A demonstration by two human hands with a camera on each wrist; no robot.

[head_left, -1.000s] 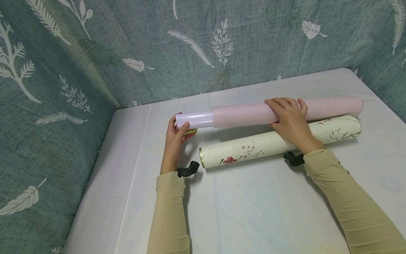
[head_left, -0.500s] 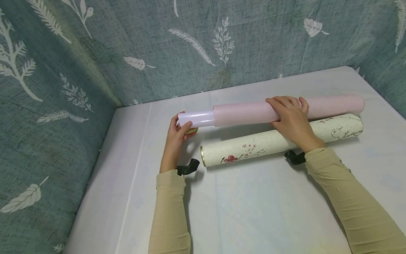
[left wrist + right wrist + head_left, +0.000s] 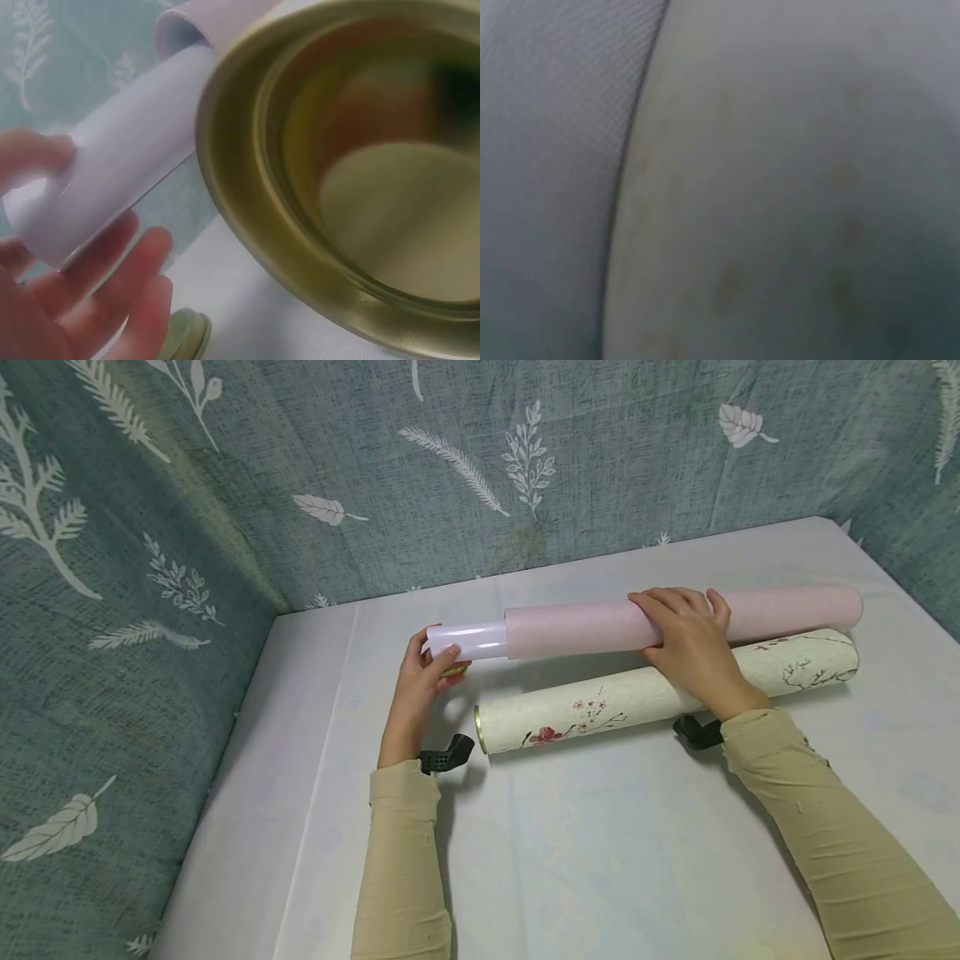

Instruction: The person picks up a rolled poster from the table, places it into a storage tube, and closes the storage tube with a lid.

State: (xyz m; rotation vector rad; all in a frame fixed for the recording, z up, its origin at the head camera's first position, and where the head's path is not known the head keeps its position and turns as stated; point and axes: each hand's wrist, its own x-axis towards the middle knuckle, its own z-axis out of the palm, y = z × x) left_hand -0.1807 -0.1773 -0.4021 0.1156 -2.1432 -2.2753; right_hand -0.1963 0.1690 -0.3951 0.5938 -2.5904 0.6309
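Observation:
A glossy white paper roll (image 3: 476,641) sticks out of the left end of a pink tube (image 3: 577,628). My left hand (image 3: 417,689) pinches the roll's outer end, thumb on the near side and fingers beneath, as the left wrist view also shows on the white roll (image 3: 120,150). Over the middle of the pink tube, my right hand (image 3: 686,639) grips it from above. A small gold lid (image 3: 456,669) lies under my left fingers. In the right wrist view only a blurred pale surface (image 3: 780,150) fills the frame, and the hand is out of sight.
In front of the pink tube lies a cream tube with blossom print (image 3: 555,718); its gold-rimmed end (image 3: 232,172) looms large in the left wrist view. A white cloth covers the table (image 3: 585,852). Patterned teal fabric (image 3: 450,468) hangs behind and at the left.
The white roll has slid slightly rightward, deeper into the pink tube, with my left hand following. My right hand keeps its grip on the pink tube.

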